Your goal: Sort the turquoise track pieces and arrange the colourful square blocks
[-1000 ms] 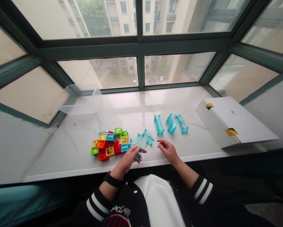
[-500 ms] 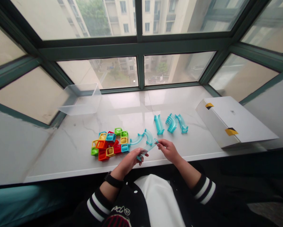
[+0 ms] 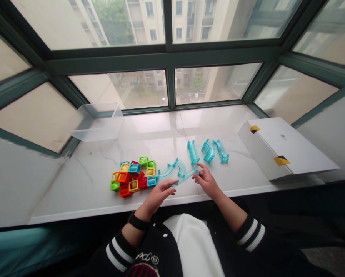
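A straight, clear blue track piece (image 3: 186,177) slants between my two hands just above the sill's front part. My left hand (image 3: 160,191) has its lower end between stretched fingers and thumb, a loose grip. At the other end, my right hand (image 3: 207,182) pinches the piece with thumb and fingers. Just beyond, curved clear blue tracks (image 3: 180,167) join onto a cluster of coloured cube blocks (image 3: 134,177) in red, orange, yellow, green and blue. Behind my right hand lie a stack of straight tracks (image 3: 193,152), a stack of curved tracks (image 3: 209,150) and another track stack (image 3: 221,151).
A clear plastic bin (image 3: 100,129) stands at the back left of the white marbled sill (image 3: 149,130). At the right sits a white box (image 3: 287,148) with yellow-and-black tape marks. Green-framed windows (image 3: 172,57) close off the back and sides.
The held track piece has turned and shifted slightly right and up. My left fingers have loosened and straightened along its end; my right hand has moved slightly right.
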Motion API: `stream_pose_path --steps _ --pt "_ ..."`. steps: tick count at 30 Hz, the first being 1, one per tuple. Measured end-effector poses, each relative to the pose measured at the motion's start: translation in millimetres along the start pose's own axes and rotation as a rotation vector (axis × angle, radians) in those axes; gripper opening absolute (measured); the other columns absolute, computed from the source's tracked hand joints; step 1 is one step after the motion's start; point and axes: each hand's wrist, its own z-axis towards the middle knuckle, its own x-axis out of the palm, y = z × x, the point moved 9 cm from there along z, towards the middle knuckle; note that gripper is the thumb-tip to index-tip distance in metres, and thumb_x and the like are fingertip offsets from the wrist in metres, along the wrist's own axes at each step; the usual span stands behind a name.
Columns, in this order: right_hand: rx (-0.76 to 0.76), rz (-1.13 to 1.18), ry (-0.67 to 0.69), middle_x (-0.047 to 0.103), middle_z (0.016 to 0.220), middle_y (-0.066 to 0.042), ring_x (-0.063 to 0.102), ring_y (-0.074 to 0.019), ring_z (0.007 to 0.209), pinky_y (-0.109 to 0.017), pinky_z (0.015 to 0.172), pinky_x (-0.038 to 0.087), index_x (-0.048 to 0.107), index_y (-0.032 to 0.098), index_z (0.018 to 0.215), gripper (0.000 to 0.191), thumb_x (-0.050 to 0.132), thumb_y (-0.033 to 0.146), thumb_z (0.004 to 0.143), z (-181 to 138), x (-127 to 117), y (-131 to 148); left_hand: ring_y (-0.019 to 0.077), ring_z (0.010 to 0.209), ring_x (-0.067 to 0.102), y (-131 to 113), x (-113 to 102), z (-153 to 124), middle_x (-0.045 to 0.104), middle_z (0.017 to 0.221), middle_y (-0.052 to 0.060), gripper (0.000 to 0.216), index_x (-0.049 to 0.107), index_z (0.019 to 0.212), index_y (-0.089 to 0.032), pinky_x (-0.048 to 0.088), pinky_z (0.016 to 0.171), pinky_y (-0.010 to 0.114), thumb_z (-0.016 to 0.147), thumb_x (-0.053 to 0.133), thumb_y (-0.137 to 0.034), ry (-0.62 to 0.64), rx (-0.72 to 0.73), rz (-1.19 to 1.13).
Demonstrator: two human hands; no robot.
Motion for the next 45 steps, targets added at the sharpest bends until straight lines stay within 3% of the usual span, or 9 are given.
stream_pose_path --steps 5,9,13,20,25,31,34,40,45 --pt "0.069 -0.030 0.174 0.070 0.082 -0.002 0.065 -0.0180 0.077 -0.034 0.075 0.055 0.062 0.022 0.097 0.034 0.069 0.054 0.092 -6.7 20.2 -3.2 0.0198 0.099 0.066 -22.1 -3.6 -1.0 0.065 0.135 0.012 0.045 0.073 0.133 -0.023 0.060 0.091 0.037 0.093 0.070 -0.042 -0.114 0.195 0.301" --pt "0.109 0.020 0.328 0.073 0.091 -0.005 0.066 -0.0174 0.078 -0.033 0.074 0.053 0.068 0.020 0.112 0.044 0.071 0.058 0.091 -13.3 43.1 -1.5 0.0177 0.092 0.070 -41.1 7.9 -6.5 0.068 0.133 0.010 0.041 0.072 0.133 -0.027 0.063 0.090 0.039 0.093 0.072 -0.035 -0.146 0.393 0.553" --pt "0.174 0.104 0.296 0.075 0.085 -0.006 0.066 -0.0172 0.071 -0.033 0.070 0.054 0.067 0.018 0.118 0.055 0.065 0.066 0.093 -11.6 49.9 -2.7 0.0261 0.122 0.067 -50.3 22.5 -11.5 0.070 0.134 0.010 0.038 0.071 0.132 -0.027 0.062 0.100 0.044 0.094 0.072 -0.031 -0.114 0.509 0.707" --pt "0.168 0.109 0.265 0.074 0.081 -0.004 0.064 -0.0163 0.068 -0.033 0.071 0.055 0.068 0.018 0.111 0.051 0.064 0.066 0.093 -10.2 42.8 6.4 0.0220 0.114 0.072 -41.0 21.2 -9.3 0.072 0.130 0.011 0.031 0.063 0.134 -0.024 0.059 0.103 0.041 0.105 0.053 -0.030 -0.075 0.410 0.552" --pt "0.106 0.048 0.279 0.066 0.075 0.000 0.062 -0.0161 0.069 -0.034 0.073 0.055 0.068 0.019 0.117 0.048 0.062 0.061 0.096 -9.3 39.6 13.9 0.0231 0.108 0.074 -23.2 21.4 2.4 0.075 0.120 0.011 0.042 0.060 0.139 -0.023 0.061 0.099 0.043 0.100 0.064 -0.036 -0.018 0.255 0.340" --pt "0.036 0.054 0.202 0.068 0.105 -0.005 0.067 -0.0173 0.083 -0.034 0.076 0.058 0.051 0.025 0.148 0.067 0.075 0.047 0.089 -7.9 35.6 14.5 0.0241 0.104 0.074 -3.8 17.5 22.0 0.077 0.113 0.011 0.049 0.065 0.132 -0.020 0.060 0.100 0.048 0.090 0.077 -0.043 -0.034 0.142 0.049" --pt "-0.009 0.053 0.149 0.068 0.111 -0.006 0.069 -0.0177 0.089 -0.035 0.081 0.060 0.045 0.028 0.153 0.073 0.077 0.042 0.089 -9.4 31.0 15.0 0.0237 0.100 0.075 2.2 14.0 33.1 0.077 0.113 0.012 0.054 0.066 0.129 -0.018 0.060 0.099 0.048 0.085 0.082 -0.044 -0.076 0.101 -0.064" --pt "-0.072 -0.064 -0.013 0.074 0.112 -0.009 0.072 -0.0215 0.093 -0.038 0.085 0.062 0.066 0.024 0.135 0.047 0.073 0.044 0.093 -5.8 8.8 18.5 0.0221 0.095 0.076 -5.4 21.0 59.1 0.076 0.112 0.013 0.051 0.066 0.130 -0.018 0.061 0.094 0.045 0.087 0.080 -0.042 -0.103 0.135 -0.043" --pt "-0.123 -0.159 -0.156 0.075 0.112 -0.010 0.072 -0.0222 0.091 -0.039 0.085 0.062 0.072 0.023 0.129 0.042 0.071 0.044 0.093 7.2 -16.9 30.5 0.0193 0.090 0.073 -19.3 30.2 87.3 0.076 0.111 0.011 0.046 0.068 0.129 -0.019 0.061 0.084 0.036 0.088 0.077 -0.038 -0.125 0.209 0.127"
